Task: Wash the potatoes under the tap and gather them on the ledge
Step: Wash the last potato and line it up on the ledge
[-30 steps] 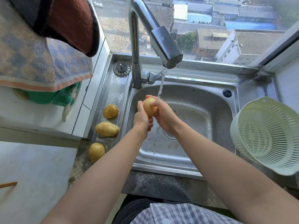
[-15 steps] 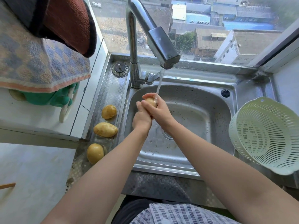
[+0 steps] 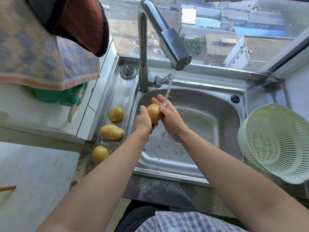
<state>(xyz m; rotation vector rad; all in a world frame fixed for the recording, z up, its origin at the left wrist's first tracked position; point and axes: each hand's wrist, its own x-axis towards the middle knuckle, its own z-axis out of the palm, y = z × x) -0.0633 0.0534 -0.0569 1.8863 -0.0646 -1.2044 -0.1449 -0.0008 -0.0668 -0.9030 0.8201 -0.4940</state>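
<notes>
Head view: left hand (image 3: pixel 143 120) and right hand (image 3: pixel 170 117) clasp one potato (image 3: pixel 153 113) under the running tap (image 3: pixel 175 49) above the sink (image 3: pixel 217 131); no legible writing.

We note both forearms bare from elbow to wrist, with no sleeves, watch or rings on the left hand (image 3: pixel 143 120) or right hand (image 3: pixel 170 117). Torso: checked shirt (image 3: pixel 187 221), blue-grey lines on white. Below: dark garment (image 3: pixel 138 215).
</notes>
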